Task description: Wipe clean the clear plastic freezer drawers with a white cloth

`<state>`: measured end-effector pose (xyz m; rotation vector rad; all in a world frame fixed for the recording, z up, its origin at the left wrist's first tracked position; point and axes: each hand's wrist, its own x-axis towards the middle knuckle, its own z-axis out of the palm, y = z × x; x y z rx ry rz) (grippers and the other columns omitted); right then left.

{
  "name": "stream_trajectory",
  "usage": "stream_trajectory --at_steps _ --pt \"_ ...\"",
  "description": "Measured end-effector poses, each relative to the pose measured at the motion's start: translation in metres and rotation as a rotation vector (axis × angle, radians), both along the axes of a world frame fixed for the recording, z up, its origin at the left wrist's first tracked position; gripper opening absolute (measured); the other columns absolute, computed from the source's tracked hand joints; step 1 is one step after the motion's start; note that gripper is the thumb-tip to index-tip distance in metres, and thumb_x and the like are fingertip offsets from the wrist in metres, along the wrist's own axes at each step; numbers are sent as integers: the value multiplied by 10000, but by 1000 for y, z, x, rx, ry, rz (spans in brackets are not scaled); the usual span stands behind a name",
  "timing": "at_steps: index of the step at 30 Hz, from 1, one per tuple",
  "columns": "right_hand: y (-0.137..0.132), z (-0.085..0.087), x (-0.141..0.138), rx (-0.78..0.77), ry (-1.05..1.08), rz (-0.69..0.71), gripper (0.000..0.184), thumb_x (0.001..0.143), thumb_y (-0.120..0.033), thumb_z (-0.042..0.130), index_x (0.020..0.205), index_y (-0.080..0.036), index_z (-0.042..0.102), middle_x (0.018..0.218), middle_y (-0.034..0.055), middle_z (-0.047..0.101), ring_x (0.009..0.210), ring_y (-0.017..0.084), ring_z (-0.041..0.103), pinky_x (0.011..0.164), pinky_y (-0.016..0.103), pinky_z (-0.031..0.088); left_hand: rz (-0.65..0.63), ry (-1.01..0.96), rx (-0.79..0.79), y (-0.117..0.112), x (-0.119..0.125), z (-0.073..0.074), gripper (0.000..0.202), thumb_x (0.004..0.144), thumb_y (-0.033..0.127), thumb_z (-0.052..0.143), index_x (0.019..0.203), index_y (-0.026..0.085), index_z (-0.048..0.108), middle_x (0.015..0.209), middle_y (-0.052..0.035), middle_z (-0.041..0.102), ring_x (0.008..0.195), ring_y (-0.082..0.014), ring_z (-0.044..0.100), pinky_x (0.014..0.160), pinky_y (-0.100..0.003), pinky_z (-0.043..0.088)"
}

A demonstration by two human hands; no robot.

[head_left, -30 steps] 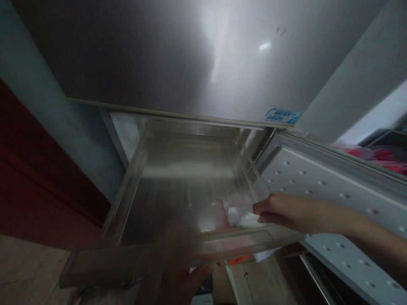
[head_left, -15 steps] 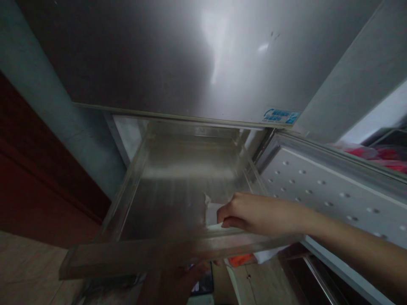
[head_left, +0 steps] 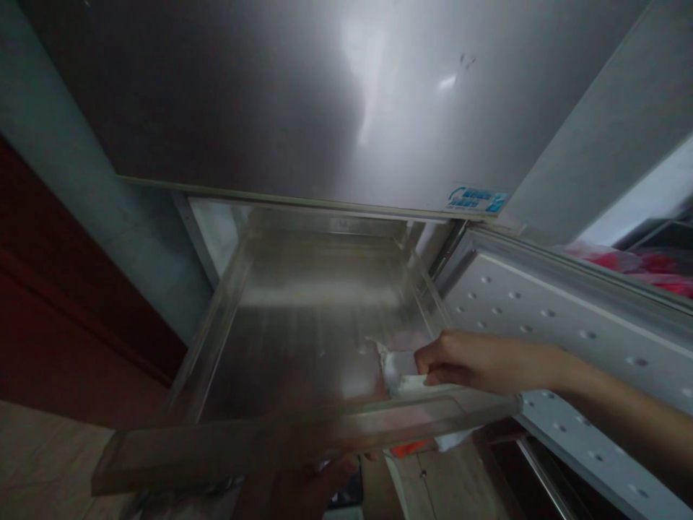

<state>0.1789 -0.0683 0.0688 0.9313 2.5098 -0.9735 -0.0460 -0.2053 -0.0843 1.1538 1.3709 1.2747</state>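
A see-through plastic drawer [head_left: 308, 433] is pulled out from the lower compartment of a fridge, its bottom bare apart from the cloth. My right hand [head_left: 471, 360] is closed on a crumpled white cloth [head_left: 399, 368], which lies against the drawer's bottom near the front right corner. Below the drawer's front edge my left hand [head_left: 319, 480] shows dimly, partly hidden by the drawer; I cannot make out whether its fingers grip the drawer. A dark phone [head_left: 349, 487] appears beside it, lower down.
The grey upper fridge door [head_left: 271, 94] spans the top of the view. At right the white lower door [head_left: 568, 325] stands swung out beside the drawer. A red-brown wooden panel [head_left: 70, 318] rises at left, above the tiled floor [head_left: 43, 462].
My right hand has slid the cloth rightward along the drawer's front, toward the right corner. The drawer's front edge sits slightly lower in view at its left end.
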Motion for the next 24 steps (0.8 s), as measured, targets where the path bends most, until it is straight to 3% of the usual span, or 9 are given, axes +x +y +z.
stream_trajectory --at_steps 5,13,18,24 --pt "2 6 11 -37 -54 -36 176 889 -114 484 796 -129 632 718 12 587 686 123 545 635 234 387 -23 6 -5 2 3 3 297 728 518 654 604 267 753 698 -33 772 809 -272 737 871 -368 575" --pt "8 5 -15 -76 -23 68 179 886 -79 494 846 -105 667 719 9 597 673 107 524 611 213 377 -61 -17 21 4 3 6 295 753 533 655 675 286 797 708 -42 776 808 -275 739 892 -394 572" --pt "4 10 -46 13 -55 186 142 905 -83 559 875 -99 697 742 15 628 670 98 511 612 208 352 -77 -39 28 4 3 7 345 768 558 649 725 253 803 689 -50 770 766 -267 732 880 -416 578" --pt "-4 12 -109 49 -7 324 181 956 -166 545 982 -86 705 890 69 721 697 95 556 600 201 357 -19 -83 14 1 3 -6 254 736 475 717 765 240 809 724 -48 779 827 -266 738 904 -407 576"
